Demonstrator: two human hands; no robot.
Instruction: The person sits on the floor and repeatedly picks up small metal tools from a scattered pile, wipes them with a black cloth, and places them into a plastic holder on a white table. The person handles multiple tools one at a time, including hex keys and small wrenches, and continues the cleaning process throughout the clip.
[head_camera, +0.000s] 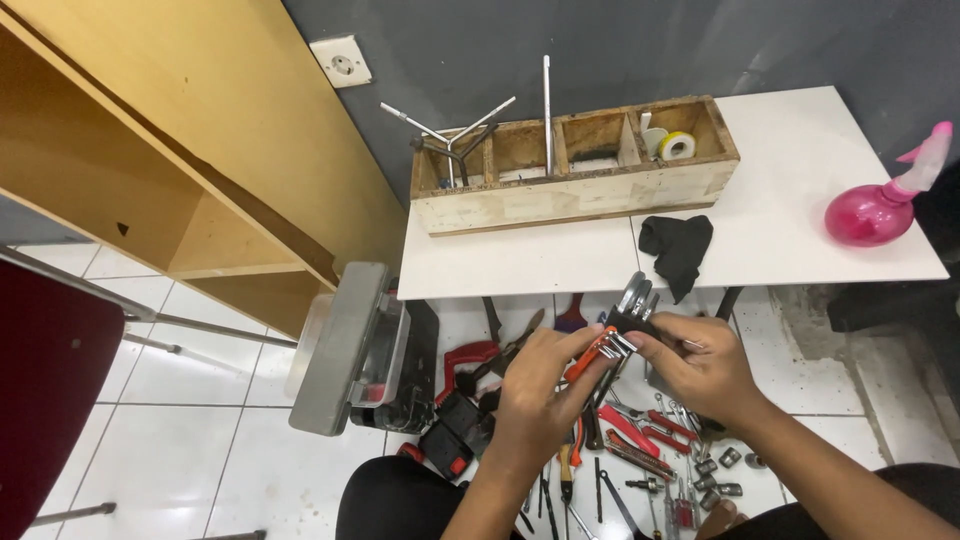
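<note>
A white table (560, 262) stands against the grey wall, bearing a long wooden tool box (575, 190), a black cloth (677, 248) and, at its right end, a pink spray bottle (880, 205). Below its front edge a heap of tools (640, 440) lies on the tiled floor. Above that heap the left hand (535, 395) curls its fingers tight around the orange handle of a folding key set (615, 335), while the right hand (705, 365) pinches the set's metal keys between thumb and fingertips.
</note>
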